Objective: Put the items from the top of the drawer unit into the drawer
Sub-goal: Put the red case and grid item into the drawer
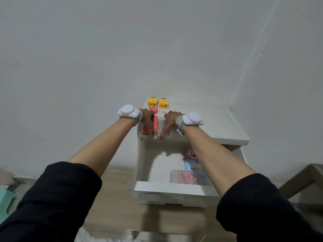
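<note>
Reaching over the open drawer, both hands are set on a clear flat case that lies at the front edge of the drawer unit's top. The left hand is curled down over the case's orange side, the right hand over its pale side, with thumbs at the near edge; the case appears to be gripped from both sides, though whether it is already lifted cannot be told. The step in hand is judged to be the pick-up of this case. For the next move, the case would have to be raised clear of the edge and lowered into the bare left part of the drawer, since the right part is already taken by a clear box of pink cable, a blue printed packet and a small pink item. Still to be moved are two yellow plug adapters at the back of the surface and a round pink item just before them. White walls meet in a corner behind the unit, a wood-toned floor lies below, and a mint-green object is seen at far left.
</note>
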A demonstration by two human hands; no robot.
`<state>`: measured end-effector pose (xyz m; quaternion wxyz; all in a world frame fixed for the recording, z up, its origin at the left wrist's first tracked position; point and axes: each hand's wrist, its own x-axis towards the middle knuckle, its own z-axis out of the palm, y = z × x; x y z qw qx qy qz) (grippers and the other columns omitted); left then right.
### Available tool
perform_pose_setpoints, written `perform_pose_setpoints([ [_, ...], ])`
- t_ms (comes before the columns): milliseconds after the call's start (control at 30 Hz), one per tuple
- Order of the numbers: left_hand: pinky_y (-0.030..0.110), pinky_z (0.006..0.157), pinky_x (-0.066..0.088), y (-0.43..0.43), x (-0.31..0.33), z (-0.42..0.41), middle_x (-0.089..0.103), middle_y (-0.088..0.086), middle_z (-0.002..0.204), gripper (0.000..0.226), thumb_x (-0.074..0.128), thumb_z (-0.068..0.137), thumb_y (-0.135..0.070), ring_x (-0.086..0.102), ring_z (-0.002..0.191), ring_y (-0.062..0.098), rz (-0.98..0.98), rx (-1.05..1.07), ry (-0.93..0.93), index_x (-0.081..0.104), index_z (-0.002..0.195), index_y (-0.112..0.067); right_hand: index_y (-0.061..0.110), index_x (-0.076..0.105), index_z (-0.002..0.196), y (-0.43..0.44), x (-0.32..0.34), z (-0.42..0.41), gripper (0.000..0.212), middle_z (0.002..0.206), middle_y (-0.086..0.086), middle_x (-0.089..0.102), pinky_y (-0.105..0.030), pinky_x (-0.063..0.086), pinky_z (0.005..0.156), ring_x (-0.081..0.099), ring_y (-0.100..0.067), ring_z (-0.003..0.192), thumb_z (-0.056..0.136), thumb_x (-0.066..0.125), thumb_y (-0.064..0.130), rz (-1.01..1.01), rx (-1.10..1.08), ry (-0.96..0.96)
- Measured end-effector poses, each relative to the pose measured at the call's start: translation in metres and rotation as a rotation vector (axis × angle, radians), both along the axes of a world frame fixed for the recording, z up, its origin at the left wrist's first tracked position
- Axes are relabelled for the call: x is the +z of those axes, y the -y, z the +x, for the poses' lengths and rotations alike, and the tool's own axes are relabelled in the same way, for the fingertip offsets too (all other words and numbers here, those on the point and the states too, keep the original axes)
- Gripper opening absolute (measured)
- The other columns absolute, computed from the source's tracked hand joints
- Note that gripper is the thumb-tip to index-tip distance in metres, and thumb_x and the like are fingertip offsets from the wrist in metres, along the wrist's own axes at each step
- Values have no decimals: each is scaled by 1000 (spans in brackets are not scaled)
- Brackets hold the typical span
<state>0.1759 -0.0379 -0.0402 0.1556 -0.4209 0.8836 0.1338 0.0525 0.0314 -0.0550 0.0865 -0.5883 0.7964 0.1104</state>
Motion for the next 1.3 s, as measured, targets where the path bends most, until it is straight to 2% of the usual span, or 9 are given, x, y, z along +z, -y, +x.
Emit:
perform_pose_setpoints([
  [133, 35, 99, 41, -10, -2, 6, 44, 7, 136, 104, 86, 55, -49, 46, 126, 28, -80, -16, -37, 34, 141, -22, 10, 44, 125, -13, -5, 7, 102, 124, -10, 47, -38, 42, 97, 46, -29, 113, 47, 75, 67, -76, -24, 24],
  [267, 39, 102, 38, -19, -3, 17, 41, 10, 137, 102, 85, 58, -47, 39, 127, 31, -137, -23, -65, 33, 141, -21, 8, 39, 133, -27, -7, 15, 107, 131, -11, 43, -39, 36, 104, 41, -31, 122, 51, 76, 66, -131, -19, 44],
  [500, 39, 103, 37, -42, 3, 35, 39, 11, 139, 99, 83, 62, -46, 37, 129, 31, -149, -41, -81, 32, 142, -19, 9, 46, 124, -54, -10, 30, 95, 129, -10, 47, -39, 43, 95, 43, -30, 120, 52, 76, 65, -200, 1, 13],
  [567, 38, 102, 36, -51, 2, 40, 39, 11, 139, 98, 83, 63, -46, 38, 129, 31, -150, -40, -94, 32, 142, -18, 11, 45, 126, -65, -8, 33, 96, 129, -9, 46, -38, 41, 89, 41, -29, 123, 53, 76, 65, -188, -11, -13],
  [700, 37, 97, 37, -68, -9, 49, 41, 10, 136, 100, 85, 58, -47, 40, 125, 31, -143, -40, -108, 34, 138, -17, 11, 43, 128, -88, -12, 38, 104, 133, -10, 45, -42, 41, 96, 39, -30, 127, 49, 76, 69, -151, -41, -1],
  [833, 37, 98, 38, -86, -21, 51, 40, 11, 135, 103, 87, 54, -47, 40, 125, 31, -116, -57, -95, 35, 137, -16, 9, 39, 133, -110, -21, 39, 112, 135, -12, 42, -43, 44, 95, 40, -32, 125, 47, 77, 70, -59, -89, 43],
  [1033, 41, 106, 40, -108, -44, 48, 40, 12, 137, 107, 88, 49, -49, 43, 125, 32, -74, -74, -57, 35, 136, -15, 8, 37, 138, -135, -43, 40, 109, 136, -12, 40, -41, 41, 98, 36, -30, 128, 54, 78, 64, -2, -136, 69],
  [1167, 41, 112, 33, -113, -62, 46, 31, 15, 145, 113, 89, 51, -46, 34, 135, 34, -77, -78, -31, 29, 139, -10, 7, 36, 136, -136, -62, 38, 111, 136, -13, 40, -43, 40, 100, 37, -31, 126, 52, 78, 66, 0, -139, 72],
  [1300, 40, 107, 39, -110, -76, 40, 35, 14, 139, 110, 89, 50, -45, 39, 130, 33, -68, -75, -11, 31, 138, -12, 9, 38, 135, -126, -74, 36, 108, 135, -12, 39, -44, 40, 100, 37, -31, 126, 52, 78, 64, 2, -109, 89],
])
